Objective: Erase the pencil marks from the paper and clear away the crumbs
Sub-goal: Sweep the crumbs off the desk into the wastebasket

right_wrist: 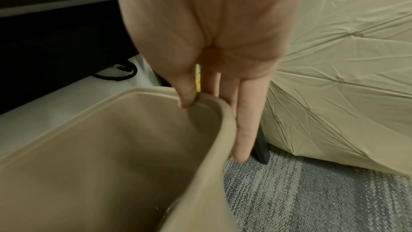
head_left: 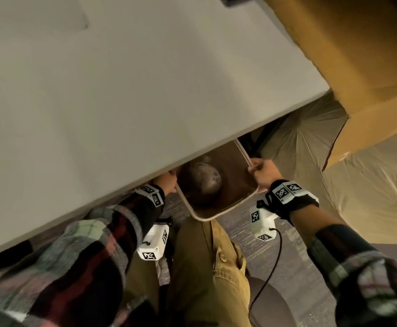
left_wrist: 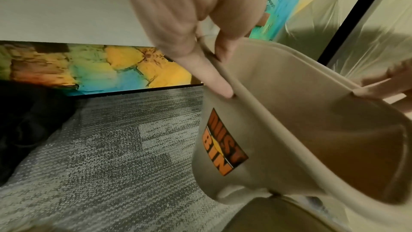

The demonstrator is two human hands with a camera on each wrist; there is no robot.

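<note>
Looking down from the head view, you have both hands on a beige bin (head_left: pixel 218 214) held under the edge of the tabletop (head_left: pixel 98 102). Your left hand (head_left: pixel 168 181) grips the bin's left rim, partly hidden by the tabletop edge. Your right hand (head_left: pixel 263 172) grips the right rim. A crumpled grey ball (head_left: pixel 204 179) lies inside the bin. No paper or crumbs show on the visible tabletop.

Left wrist view: your left hand (left_wrist: pixel 191 24) pinches the rim, thumb (left_wrist: pixel 214 78) outside, fingers inside. The bin (left_wrist: pixel 278 112) tilts above grey carpet (left_wrist: pixel 100 147); an orange label (left_wrist: pixel 224 143) sits on its side.

Right wrist view: your right hand (right_wrist: pixel 211 33) clasps the rim, thumb (right_wrist: pixel 187 93) inside, fingers (right_wrist: pixel 245 121) down the outside wall of the bin (right_wrist: pixel 111 147). Pale cloth (right_wrist: pixel 345 77) lies beside it.
</note>
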